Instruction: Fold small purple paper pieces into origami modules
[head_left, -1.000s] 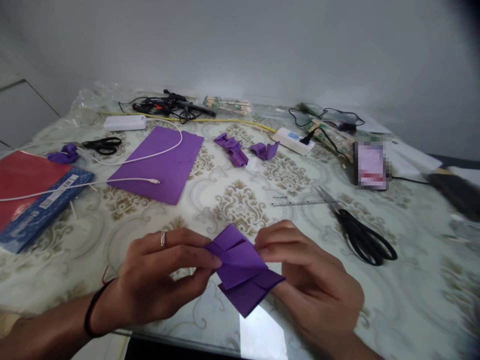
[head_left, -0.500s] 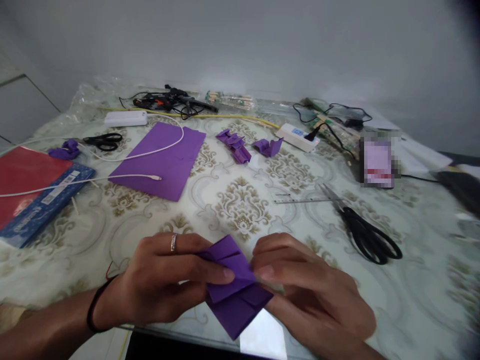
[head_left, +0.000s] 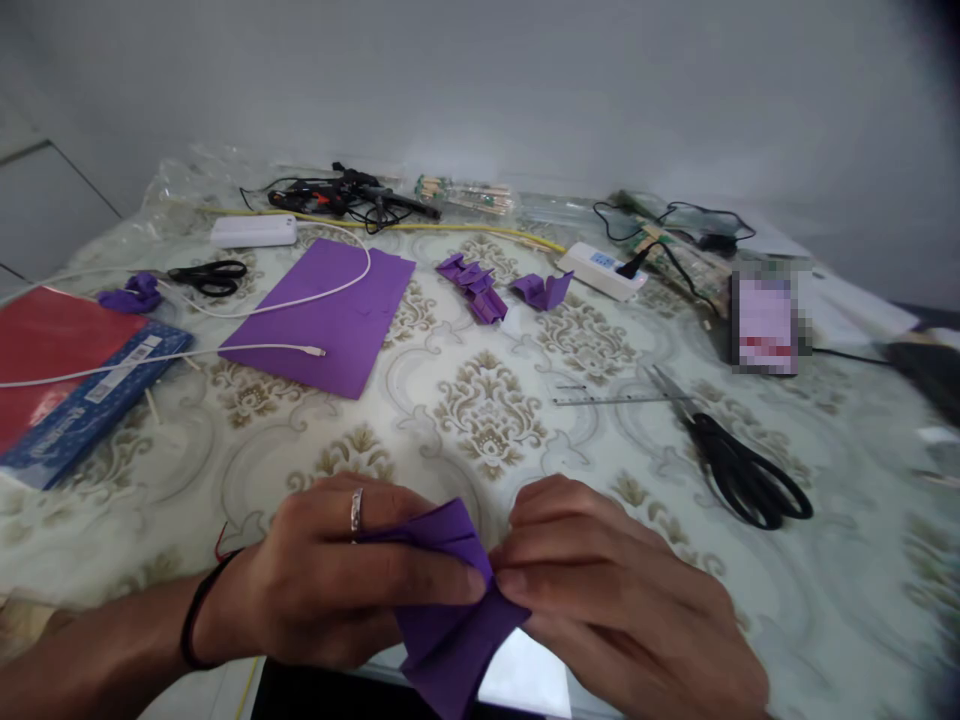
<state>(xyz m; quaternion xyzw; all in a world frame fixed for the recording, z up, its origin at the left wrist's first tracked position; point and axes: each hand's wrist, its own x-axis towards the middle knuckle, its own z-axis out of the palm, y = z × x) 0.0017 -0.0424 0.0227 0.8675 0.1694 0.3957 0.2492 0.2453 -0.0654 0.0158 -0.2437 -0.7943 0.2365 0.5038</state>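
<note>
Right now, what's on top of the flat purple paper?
A white cable curves over the flat purple paper, and a white connector on its lead lies nearer the front edge. Can't see the strips beneath them or what's under the paper; both are covered.

Looks like a home craft spot: patterned cloth on table (head_left: 487, 400), scissors (head_left: 746, 470) toward its right edge, power strip (head_left: 604, 271) near far edge (plain wall (head_left: 480, 90) behind).
</note>
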